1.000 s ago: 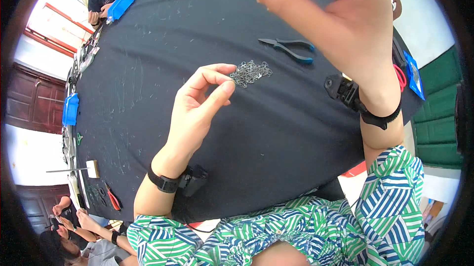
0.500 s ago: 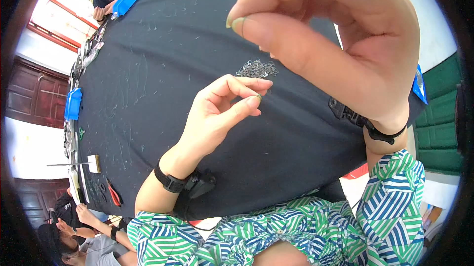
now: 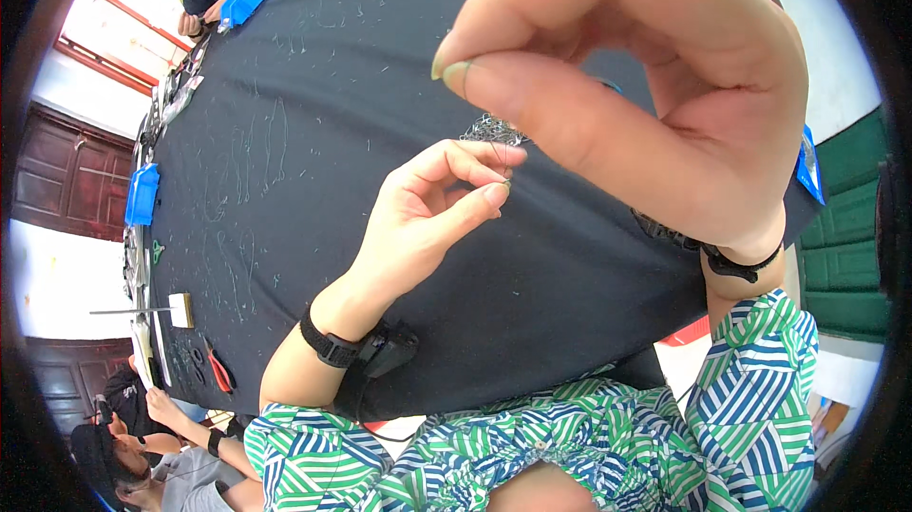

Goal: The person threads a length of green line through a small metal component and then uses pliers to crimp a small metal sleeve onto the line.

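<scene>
A: How did the left grip [image 3: 408, 213] stand?
B: Thumb and forefinger were pinched closed; I couldn't tell whether anything fine sat between them. The right grip [image 3: 698, 118], raised much nearer the camera, was pinched too, its contents equally unclear.
A: And the loose tangled pile of thin, silvery-grey metal wire loops [image 3: 489, 128]?
B: It lay just beyond the left grip's fingertips, partly hidden by the right grip.
A: What about the surface?
B: A worktop [image 3: 541, 303] under matte black cloth, softly creased, with fine, pale, curling strands [image 3: 275, 146] scattered beyond and left of the left grip. Well to that grip's left lay red-handled pliers [image 3: 221, 375].
A: And the room?
B: A panelled dark-brown wooden door [image 3: 71, 170] stood far left of both grips, a ribbed green door [image 3: 841, 227] off to the right grip's right.
</scene>
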Available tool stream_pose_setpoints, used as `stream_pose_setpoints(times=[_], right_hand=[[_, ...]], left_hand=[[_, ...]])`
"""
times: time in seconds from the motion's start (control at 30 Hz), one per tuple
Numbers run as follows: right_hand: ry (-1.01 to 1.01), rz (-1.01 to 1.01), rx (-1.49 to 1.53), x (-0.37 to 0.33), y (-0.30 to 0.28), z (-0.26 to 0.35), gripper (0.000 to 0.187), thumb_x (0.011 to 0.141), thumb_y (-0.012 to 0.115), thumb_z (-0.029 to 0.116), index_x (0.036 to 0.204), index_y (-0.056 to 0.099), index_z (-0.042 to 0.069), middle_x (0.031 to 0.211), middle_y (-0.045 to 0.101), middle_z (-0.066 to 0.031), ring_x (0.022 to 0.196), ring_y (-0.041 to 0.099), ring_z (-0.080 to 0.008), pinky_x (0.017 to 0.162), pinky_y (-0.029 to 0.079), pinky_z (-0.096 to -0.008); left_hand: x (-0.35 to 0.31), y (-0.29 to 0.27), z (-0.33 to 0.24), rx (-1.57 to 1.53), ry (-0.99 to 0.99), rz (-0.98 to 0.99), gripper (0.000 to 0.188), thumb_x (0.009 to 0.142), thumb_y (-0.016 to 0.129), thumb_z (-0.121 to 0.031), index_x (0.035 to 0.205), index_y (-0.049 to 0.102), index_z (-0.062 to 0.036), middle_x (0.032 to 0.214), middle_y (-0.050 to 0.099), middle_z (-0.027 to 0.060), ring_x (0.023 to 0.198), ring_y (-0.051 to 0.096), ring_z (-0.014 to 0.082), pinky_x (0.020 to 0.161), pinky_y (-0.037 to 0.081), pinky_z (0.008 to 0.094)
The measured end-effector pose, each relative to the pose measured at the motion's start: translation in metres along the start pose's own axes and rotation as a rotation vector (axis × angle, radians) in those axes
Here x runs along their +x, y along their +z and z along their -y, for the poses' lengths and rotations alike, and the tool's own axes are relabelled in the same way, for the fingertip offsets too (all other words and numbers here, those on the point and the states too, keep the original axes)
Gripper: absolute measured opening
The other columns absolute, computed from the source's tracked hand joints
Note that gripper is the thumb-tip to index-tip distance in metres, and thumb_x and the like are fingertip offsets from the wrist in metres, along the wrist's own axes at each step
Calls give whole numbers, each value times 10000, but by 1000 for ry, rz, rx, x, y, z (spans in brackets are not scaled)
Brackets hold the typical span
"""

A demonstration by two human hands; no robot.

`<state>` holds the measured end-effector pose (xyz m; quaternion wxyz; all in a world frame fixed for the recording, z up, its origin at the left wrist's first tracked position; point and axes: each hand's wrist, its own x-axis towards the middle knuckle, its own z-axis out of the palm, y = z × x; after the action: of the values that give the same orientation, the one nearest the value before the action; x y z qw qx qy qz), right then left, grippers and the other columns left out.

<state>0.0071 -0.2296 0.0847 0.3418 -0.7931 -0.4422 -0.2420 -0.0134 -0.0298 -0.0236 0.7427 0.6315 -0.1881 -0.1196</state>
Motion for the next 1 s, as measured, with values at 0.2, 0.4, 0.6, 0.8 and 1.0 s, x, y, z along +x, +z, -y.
stream_pose_setpoints(times=[0.2, 0.4, 0.6, 0.8, 1.0], right_hand=[[76, 16, 70, 3, -3, -2, 114, 881, 612, 14, 984, 628, -32, 756, 626, -34, 662, 603, -68, 564, 460, -186], [501, 66, 156, 9, -32, 3, 128, 889, 606, 23, 1002, 625, -33, 760, 626, -32, 663, 603, -65, 561, 453, -182], [451, 159, 291, -5, 1, -44, 432, 870, 528, 33, 1301, 505, 39, 1119, 633, -47, 712, 640, -43, 527, 489, -176], [304, 281, 501, -13, 55, -44, 289, 860, 616, 94, 1126, 558, -4, 958, 687, -140, 699, 683, -195, 603, 526, -306], [193, 291, 254, -9, 51, -42, 98, 835, 679, 48, 891, 621, -8, 799, 617, -53, 648, 597, -113, 563, 474, -261]], left_hand=[[0, -9, -1, 12, -58, 0, 74, 930, 649, -80, 932, 592, -32, 1059, 683, 109, 910, 622, 101, 779, 520, 244], [5, -17, -11, 63, 49, -74, 53, 931, 622, -64, 907, 577, -52, 1036, 689, 137, 862, 642, 125, 753, 523, 258], [-1, -30, -20, 174, 73, -127, 44, 932, 625, -62, 930, 588, -39, 1046, 691, 143, 878, 646, 112, 779, 533, 250], [-1, -25, -26, 288, 109, -159, 64, 906, 643, -4, 950, 597, -7, 1036, 677, 109, 879, 632, 90, 784, 527, 233], [-2, -26, -32, 454, 164, -170, 49, 900, 634, 17, 939, 606, 8, 1022, 668, 94, 881, 618, 84, 791, 508, 226]])
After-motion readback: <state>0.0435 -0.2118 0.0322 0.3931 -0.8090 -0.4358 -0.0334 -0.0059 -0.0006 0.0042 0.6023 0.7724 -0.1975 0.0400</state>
